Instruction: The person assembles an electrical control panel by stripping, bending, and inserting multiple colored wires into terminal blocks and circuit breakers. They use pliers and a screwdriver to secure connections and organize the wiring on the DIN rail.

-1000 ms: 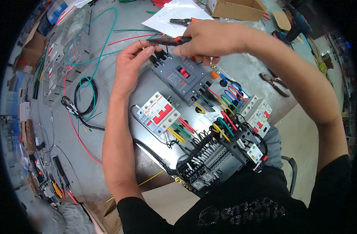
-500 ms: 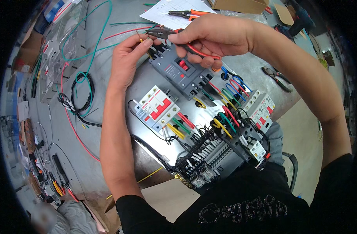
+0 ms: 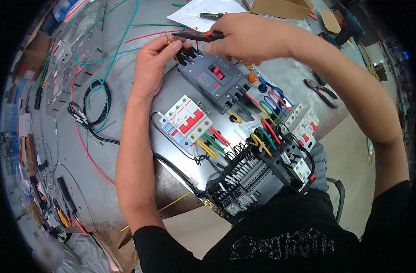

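My left hand (image 3: 154, 63) is closed in a pinch on a yellow wire (image 3: 176, 59) with a bare copper end, just past the far edge of a grey moulded-case circuit breaker (image 3: 203, 76). My right hand (image 3: 246, 38) is wrapped round needle-nose pliers (image 3: 190, 35), whose dark jaws point left and reach the wire by my left fingertips. Whether the jaws grip the wire is too small to tell. The breaker, with its red toggle, is mounted on a metal panel (image 3: 169, 157) leaning at my lap. A white breaker with red levers (image 3: 190, 119) sits nearer to me.
Near my body the panel carries terminal blocks (image 3: 255, 177) and bundled black wires. Green and red wires and a coiled black cable (image 3: 103, 102) lie on the grey table at left. Cutters (image 3: 320, 92) rest at right; a paper sheet (image 3: 196, 13) and a cardboard box (image 3: 280, 8) lie at the far side.
My right hand has rolled over, so the pliers' red handles are now mostly hidden. The jaws stay beside my left fingertips, which still pinch the yellow wire. The view has shifted slightly.
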Motion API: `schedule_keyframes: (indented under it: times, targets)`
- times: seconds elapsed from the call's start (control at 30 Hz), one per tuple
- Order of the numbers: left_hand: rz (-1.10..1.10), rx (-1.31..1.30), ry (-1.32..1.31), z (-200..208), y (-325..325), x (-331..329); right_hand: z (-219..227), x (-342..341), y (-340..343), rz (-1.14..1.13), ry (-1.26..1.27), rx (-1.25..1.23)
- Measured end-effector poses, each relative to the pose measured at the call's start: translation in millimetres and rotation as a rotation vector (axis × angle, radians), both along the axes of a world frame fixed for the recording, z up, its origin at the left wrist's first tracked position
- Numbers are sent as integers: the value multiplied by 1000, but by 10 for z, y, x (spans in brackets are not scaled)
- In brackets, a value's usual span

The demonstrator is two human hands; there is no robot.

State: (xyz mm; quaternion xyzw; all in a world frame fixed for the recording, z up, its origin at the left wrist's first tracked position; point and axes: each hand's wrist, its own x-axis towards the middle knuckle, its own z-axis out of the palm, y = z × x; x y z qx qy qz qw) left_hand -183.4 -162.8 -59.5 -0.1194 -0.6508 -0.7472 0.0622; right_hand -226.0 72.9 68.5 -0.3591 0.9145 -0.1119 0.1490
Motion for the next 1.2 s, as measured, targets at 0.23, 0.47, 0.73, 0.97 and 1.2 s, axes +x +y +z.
schedule_keyframes:
  times: [0.23, 0.47, 0.73, 0.97, 1.2]
  targets:
    - [-32, -12, 18, 10, -24, 9, 90, -271, 56, -266, -1314, -184]
    - [-24, -35, -3, 38, 7, 32, -116, -224, 114, -266, -1635, -371]
    - [0, -20, 3, 23, 21, 28, 269, 72, -96, -259, -796, -56]
    - [-10, -48, -21, 35, -4, 5, 388, 188, -131, -64, -239, 36]
    - [-15, 11, -21, 20, 24, -33, 311, -148, 147, -149, -783, -53]
